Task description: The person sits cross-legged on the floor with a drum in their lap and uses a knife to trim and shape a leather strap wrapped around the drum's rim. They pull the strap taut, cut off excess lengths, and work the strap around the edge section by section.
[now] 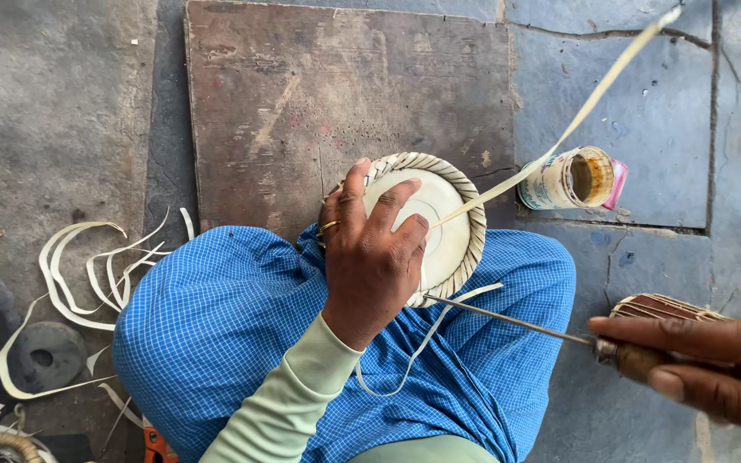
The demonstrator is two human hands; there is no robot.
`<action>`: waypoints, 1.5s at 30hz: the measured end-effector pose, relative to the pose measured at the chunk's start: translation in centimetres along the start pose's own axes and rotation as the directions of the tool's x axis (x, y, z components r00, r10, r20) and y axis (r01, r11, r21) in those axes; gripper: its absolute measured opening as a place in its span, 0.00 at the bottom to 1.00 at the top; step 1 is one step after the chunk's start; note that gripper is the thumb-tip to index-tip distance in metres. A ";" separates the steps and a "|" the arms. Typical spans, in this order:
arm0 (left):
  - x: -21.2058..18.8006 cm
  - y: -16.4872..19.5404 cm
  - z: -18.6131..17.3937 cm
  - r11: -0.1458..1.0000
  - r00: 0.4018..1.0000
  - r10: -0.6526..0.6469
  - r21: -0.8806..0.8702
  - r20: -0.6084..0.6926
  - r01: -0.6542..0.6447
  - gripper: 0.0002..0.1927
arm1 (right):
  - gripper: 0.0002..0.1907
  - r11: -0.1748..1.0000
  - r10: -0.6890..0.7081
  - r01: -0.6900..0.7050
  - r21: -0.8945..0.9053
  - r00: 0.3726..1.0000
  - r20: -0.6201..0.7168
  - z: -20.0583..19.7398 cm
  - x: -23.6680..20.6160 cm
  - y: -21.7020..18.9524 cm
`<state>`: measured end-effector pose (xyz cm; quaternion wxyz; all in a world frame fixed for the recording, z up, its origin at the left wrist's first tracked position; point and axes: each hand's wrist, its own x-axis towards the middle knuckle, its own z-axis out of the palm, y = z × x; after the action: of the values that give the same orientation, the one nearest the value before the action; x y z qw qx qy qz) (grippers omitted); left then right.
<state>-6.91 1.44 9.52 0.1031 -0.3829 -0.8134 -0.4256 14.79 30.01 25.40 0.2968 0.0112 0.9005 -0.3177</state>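
1. Head view looks down at a stone floor (62,111) with a big brown wooden board (302,94) on it.
2. Blue checked cloth (225,317) covers the person's knees.
3. A round white woven disc (443,244) rests on the knees, at the board's near edge.
4. The left hand (370,257) lies flat on the disc, fingers spread, pressing it down.
5. The right hand (696,364) grips a thin metal spike (516,321) by its handle. Its tip touches the disc's rim. Part of this hand is cut off.
6. A long pale strip (576,120) runs up from the disc.
7. A small tin (572,178) lies nearby on its side.
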 end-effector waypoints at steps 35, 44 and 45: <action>1.0 -0.3 1.0 0.994 0.999 0.044 0.099 -0.029 -0.041 0.04 | 0.34 0.713 0.638 -0.567 0.413 0.768 -0.047 21.2 0.2 5.0; 1.0 -1.2 1.5 0.993 0.997 0.074 0.090 -0.026 -0.071 0.06 | 0.32 0.691 0.371 -0.054 0.721 0.882 -0.290 22.5 3.3 2.5; 1.1 -1.4 1.7 0.992 0.997 0.073 0.101 -0.029 -0.069 0.05 | 0.33 0.960 0.223 -0.124 0.250 0.880 -0.419 22.1 3.3 2.6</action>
<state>-8.44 2.86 8.17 0.1503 -0.3990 -0.8178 -0.3866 24.30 18.72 8.35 0.1083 0.1964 0.8998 -0.3744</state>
